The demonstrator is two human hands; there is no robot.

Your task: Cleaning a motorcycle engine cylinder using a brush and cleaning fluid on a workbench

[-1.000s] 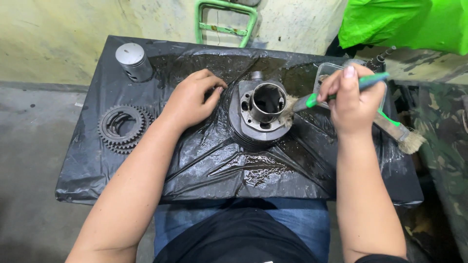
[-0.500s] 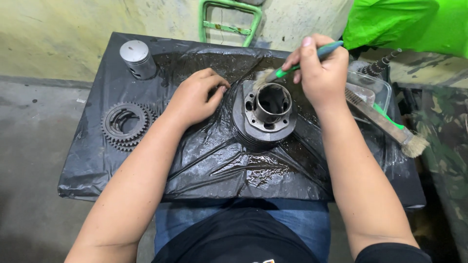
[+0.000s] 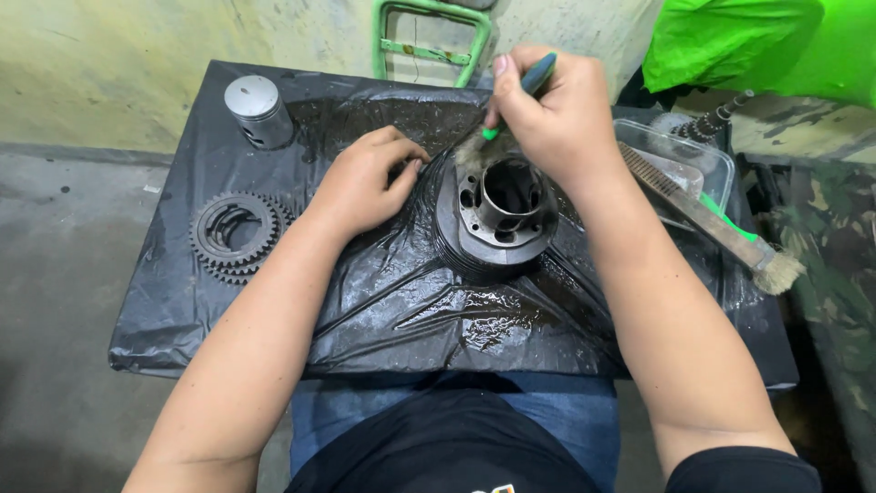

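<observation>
Brushing of the engine cylinder (image 3: 497, 215) is judged to be the step in hand. Beneath everything a wet black plastic sheet (image 3: 392, 310) is spread over a low table, and the cylinder is stood upright on it near the middle, bore facing up. The dark finned body is steadied from its left flank by the left hand (image 3: 365, 183), which is laid palm down with the fingers curled against the fins and the sheet; nothing is clasped in it.

Directly above the cylinder's far rim the right hand (image 3: 547, 114) is closed around a green-handled brush (image 3: 497, 119), whose bristles are pressed onto the top face just beside the bore. Out to the right of that grip, well apart from the work, a long wooden-backed wire brush (image 3: 703, 219) is rested across a clear plastic tray (image 3: 712, 151). Far to the left of the steadying hand a stack of toothed gears (image 3: 233, 237) is laid flat, and beyond it a grey piston (image 3: 258, 110) is stood on end.

For the next stroke, firm pressure from the left hand would be called for so the cylinder is not slid on the slick sheet, and the bristles would need to be worked round the rim and ports.
</observation>
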